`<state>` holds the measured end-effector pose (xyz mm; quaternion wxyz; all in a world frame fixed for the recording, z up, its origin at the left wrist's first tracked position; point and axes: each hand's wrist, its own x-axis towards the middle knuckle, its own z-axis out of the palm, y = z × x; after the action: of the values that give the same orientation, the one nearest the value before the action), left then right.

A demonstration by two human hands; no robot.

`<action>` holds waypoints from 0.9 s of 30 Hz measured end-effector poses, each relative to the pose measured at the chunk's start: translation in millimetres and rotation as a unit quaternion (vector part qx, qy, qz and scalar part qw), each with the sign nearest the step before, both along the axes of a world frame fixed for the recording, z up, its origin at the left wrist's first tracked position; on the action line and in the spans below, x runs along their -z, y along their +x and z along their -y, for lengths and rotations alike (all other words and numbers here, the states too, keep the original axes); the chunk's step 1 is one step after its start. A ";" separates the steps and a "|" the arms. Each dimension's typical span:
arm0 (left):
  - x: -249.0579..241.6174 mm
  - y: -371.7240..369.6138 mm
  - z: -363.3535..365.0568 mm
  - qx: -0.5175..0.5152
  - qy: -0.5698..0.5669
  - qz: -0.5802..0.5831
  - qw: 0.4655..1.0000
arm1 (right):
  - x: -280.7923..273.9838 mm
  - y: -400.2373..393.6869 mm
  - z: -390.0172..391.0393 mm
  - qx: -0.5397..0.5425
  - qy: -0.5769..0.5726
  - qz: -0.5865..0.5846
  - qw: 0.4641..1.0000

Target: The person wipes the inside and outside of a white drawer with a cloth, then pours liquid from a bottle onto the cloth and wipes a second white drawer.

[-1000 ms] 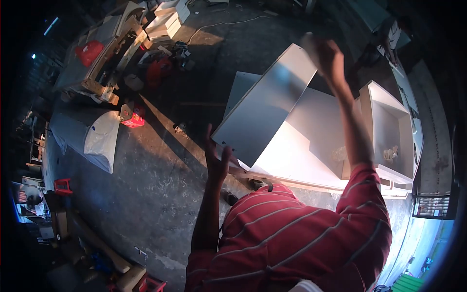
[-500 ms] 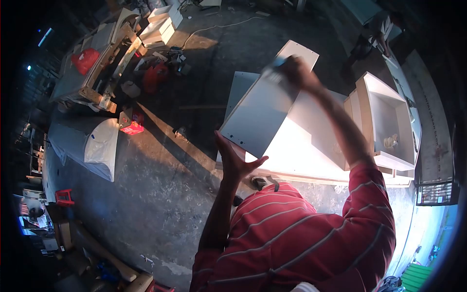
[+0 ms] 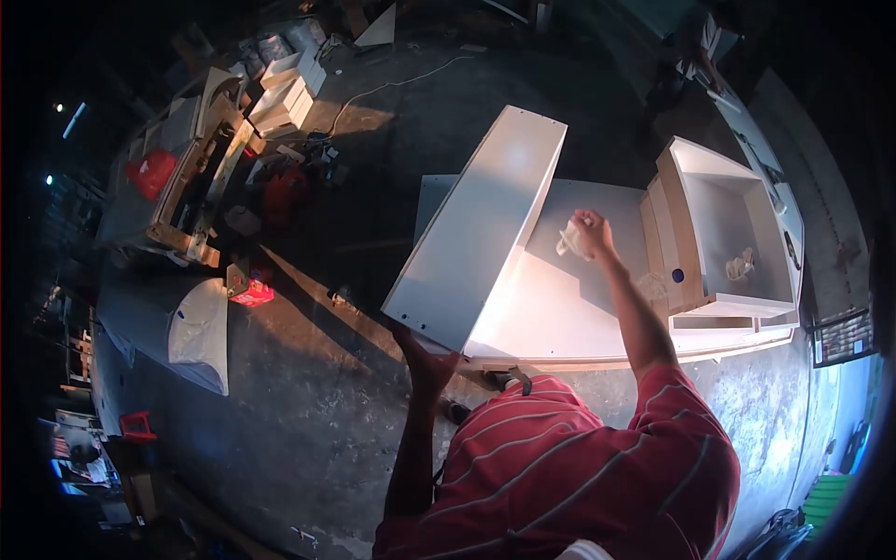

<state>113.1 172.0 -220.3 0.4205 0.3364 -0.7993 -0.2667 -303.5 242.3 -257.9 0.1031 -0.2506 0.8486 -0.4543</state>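
Note:
A long white furniture piece (image 3: pixel 481 219), box-like with small dark holes near its lower end, stands tilted over a large white panel (image 3: pixel 560 322). My left hand (image 3: pixel 429 366) grips its lower end, the fingers partly hidden beneath the edge. My right hand (image 3: pixel 593 231) is closed on a crumpled whitish cloth (image 3: pixel 568 240), held above the panel to the right of the piece. A clear, bottle-like thing (image 3: pixel 653 286) with a round blue cap (image 3: pixel 678 275) lies by the open white drawer box (image 3: pixel 717 243).
Another crumpled whitish cloth (image 3: pixel 740 266) lies inside the drawer box. A person (image 3: pixel 702 51) stands at the far right by long boards. On the left are a wooden workbench (image 3: pixel 201 229), a red bag (image 3: pixel 152 174) and a red carton (image 3: pixel 249 285). A cable (image 3: pixel 383 86) crosses the floor.
My right hand has left the white piece's face, moving down and right, and now holds the cloth. The white piece and my left hand have shifted down and left in view.

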 end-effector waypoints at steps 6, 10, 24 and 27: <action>60.9 18.4 7.1 0.041 0.116 0.089 0.988 | 1.0 -17.7 45.8 -0.081 0.032 -0.013 0.996; 11.8 -7.7 -7.1 0.010 0.162 0.089 0.983 | -14.9 -43.3 92.1 -0.112 0.000 -0.149 0.982; 35.8 71.7 31.0 -0.126 0.218 -0.058 0.966 | -178.9 52.4 87.6 -0.182 0.041 -0.301 0.935; 21.8 96.6 41.0 -0.130 0.257 -0.055 0.956 | -212.7 66.5 95.0 -0.217 0.119 -0.311 0.917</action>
<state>209.7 131.0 -242.1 0.3939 0.5190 -0.6288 -0.4244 -237.0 147.3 -45.2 -0.0412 -0.5437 0.8101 -0.2155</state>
